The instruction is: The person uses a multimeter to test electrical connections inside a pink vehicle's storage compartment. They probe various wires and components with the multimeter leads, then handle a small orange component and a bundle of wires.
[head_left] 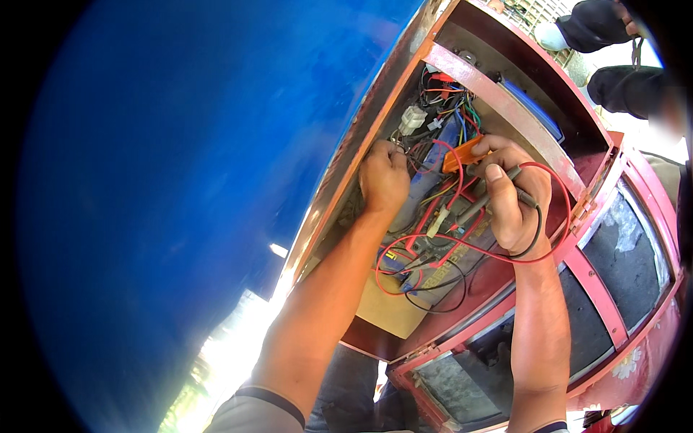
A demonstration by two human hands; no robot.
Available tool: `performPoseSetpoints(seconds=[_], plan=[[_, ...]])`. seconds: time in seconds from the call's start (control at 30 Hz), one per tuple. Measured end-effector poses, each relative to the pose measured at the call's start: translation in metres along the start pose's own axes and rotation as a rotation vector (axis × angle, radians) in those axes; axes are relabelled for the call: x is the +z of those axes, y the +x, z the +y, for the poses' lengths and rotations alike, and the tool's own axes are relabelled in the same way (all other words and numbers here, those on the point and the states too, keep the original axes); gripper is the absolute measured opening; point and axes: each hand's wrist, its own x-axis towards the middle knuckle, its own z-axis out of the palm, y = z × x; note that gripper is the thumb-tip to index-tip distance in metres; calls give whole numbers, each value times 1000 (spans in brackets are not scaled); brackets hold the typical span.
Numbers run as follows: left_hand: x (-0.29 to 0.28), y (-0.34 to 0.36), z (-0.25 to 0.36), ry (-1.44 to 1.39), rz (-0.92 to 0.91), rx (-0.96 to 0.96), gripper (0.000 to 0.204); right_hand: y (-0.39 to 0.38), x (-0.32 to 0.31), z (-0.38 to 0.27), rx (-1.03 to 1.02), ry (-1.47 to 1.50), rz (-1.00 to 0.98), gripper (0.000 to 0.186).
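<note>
My left hand (384,175) is closed in a pinch at the left inner side of an open red metal compartment (570,155), on thin wires partly hidden by the fingers. Just beyond its fingertips is a white plug connector (413,120). My right hand (514,198) is closed around multimeter probes (473,213) with dark grips; one points down to the left. Its fingertips also touch a flat orange plastic piece (462,154). Red and black test leads (498,255) loop below the hand, over what looks like a red-edged multimeter (433,252).
Tangled coloured wires (458,101) fill the far end of the compartment, beneath a metal crossbar (505,101). Brown cardboard (390,307) lies at the near end. A big blue panel (195,180) rises at left; a red window frame (592,292) is at right. Another person's dark-clothed legs (595,29) show top right.
</note>
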Motion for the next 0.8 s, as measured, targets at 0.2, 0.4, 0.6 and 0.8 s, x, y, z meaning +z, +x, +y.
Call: performPoseSetpoints(seconds=[0.2,0.4,0.6,0.8], plan=[[-2,-4,-1,-128,-4,-14,14,1,0,1,-23,-36,-9,21],[-11,0,0,-33,-53,36,15,1,1,-4,20,-12,-11,22],[-48,-42,26,-77,-71,155,29,0,-5,7,35,184,-59,32],[-90,-87,61,-340,-246,-29,41,-31,-9,-43,175,289,15,39]])
